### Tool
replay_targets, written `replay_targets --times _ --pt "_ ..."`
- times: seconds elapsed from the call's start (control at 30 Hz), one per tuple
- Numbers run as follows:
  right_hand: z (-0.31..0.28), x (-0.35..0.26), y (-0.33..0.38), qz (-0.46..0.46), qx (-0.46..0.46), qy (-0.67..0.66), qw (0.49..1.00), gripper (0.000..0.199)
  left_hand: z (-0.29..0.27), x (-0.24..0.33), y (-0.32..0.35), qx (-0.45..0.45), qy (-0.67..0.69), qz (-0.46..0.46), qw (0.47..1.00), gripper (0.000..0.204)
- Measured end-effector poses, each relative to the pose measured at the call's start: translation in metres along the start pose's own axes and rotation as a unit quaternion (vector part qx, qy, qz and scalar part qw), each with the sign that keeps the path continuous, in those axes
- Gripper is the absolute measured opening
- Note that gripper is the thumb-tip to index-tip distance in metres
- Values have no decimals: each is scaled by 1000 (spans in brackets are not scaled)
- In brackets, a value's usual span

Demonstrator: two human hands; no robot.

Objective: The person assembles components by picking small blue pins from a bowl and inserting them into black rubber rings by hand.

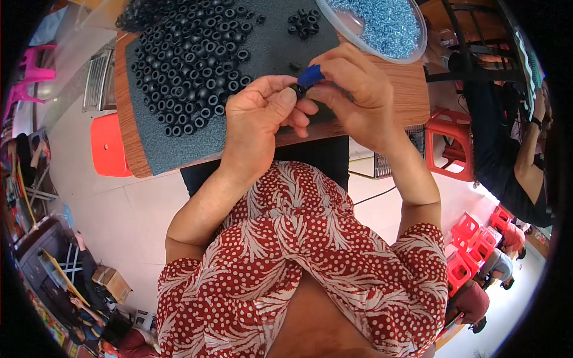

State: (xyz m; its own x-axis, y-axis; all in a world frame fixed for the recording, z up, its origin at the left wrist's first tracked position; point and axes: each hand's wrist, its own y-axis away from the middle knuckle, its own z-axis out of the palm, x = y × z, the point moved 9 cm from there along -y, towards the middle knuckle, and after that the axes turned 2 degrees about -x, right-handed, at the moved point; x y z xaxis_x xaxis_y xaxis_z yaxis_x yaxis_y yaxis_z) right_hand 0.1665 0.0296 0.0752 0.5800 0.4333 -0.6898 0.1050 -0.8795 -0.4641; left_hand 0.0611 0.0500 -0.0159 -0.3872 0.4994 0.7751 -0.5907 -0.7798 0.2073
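Left hand [262, 110] pinching a black ring [301, 91] over the desk's [406, 95] near edge, apparently steadying it for the right hand [310, 87], whose fingers bunch there, their grip unclear.

A small black piece [300, 91], probably round though mostly hidden, is being pinched above the near part of the grey mat [173, 149]. A bright blue piece [311, 75] is slanting above the same part, its left end angling toward the mat's near edge.
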Motion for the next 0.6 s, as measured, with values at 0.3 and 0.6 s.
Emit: replay_targets --times 0.3,0.6 --pt "1 4 4 17 13 -17 1000 22 1 -4 1 -11 28 -34 999 20" --pt "6 13 12 43 17 -60 997 20 0 -8 2 3 2 -47 999 17"
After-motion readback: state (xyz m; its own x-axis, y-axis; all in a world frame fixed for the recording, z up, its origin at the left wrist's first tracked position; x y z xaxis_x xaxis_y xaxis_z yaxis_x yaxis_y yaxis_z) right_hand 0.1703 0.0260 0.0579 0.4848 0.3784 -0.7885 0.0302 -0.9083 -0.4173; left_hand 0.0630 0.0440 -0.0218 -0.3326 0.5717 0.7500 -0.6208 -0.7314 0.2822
